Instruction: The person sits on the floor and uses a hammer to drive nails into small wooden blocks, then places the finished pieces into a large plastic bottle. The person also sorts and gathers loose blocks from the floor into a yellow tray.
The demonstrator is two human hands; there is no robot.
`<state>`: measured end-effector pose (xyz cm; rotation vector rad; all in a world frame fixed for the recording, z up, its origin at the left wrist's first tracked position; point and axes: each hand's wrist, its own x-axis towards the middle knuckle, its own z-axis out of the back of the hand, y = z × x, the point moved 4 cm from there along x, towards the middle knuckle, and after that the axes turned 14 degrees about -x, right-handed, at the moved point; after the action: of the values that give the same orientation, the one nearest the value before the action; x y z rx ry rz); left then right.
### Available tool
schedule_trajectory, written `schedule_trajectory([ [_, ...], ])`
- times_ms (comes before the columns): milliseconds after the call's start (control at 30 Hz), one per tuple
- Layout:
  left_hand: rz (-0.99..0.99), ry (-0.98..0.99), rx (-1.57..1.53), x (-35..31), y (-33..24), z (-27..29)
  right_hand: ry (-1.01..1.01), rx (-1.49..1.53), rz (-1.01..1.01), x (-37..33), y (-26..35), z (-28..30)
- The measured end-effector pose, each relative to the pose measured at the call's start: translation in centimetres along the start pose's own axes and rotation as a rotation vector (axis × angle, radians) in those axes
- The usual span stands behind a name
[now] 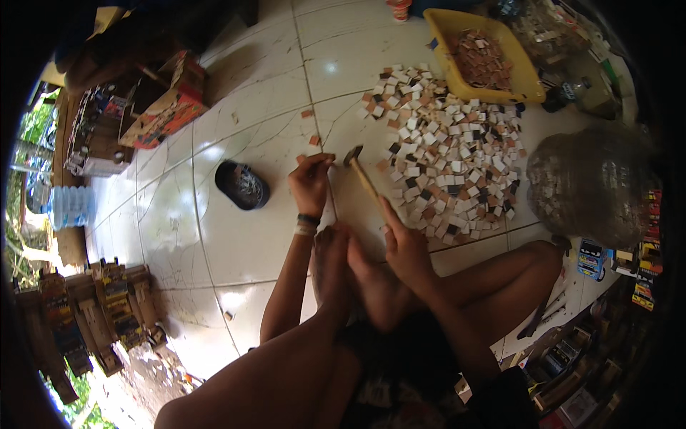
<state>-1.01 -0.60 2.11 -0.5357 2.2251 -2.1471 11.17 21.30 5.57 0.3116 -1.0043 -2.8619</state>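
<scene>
My right hand (pixel 407 254) is wrapped round the wooden handle of a hammer (pixel 368 180). The hammer's metal head is raised just right of my left fingertips, apart from them. My left hand (pixel 309 187) is closed in a pinch, thumb and forefinger together; what lies between the tips is too small to make out. A few small reddish-brown square pieces (pixel 314 140) lie on the floor beyond that hand. To its left stands a dark oval tub (pixel 241 187) with thin silvery bits, like nails, inside. A wide heap of small square pieces (pixel 443 154), white, brown and black, spreads to the right.
A yellow basin (pixel 525 94) with brown pieces stands behind the heap. Beside it is a big clear plastic container (pixel 593 187). At the left are a red cardboard box (pixel 168 107), a blue-tinted water bottle (pixel 71 207) and wooden toy trucks (pixel 93 314). My bare feet (pixel 357 275) rest near the hands.
</scene>
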Motion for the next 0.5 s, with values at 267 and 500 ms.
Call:
schedule_trajectory([
  [267,0.441,0.368,-0.465,-3.8,-7.0,-3.8,-0.34,0.112,0.179,2.3,2.7,2.4],
  [500,0.318,0.052,-0.452,-1.7,-8.1,1.5,-0.636,0.195,0.269,4.6,3.1,15.4],
])
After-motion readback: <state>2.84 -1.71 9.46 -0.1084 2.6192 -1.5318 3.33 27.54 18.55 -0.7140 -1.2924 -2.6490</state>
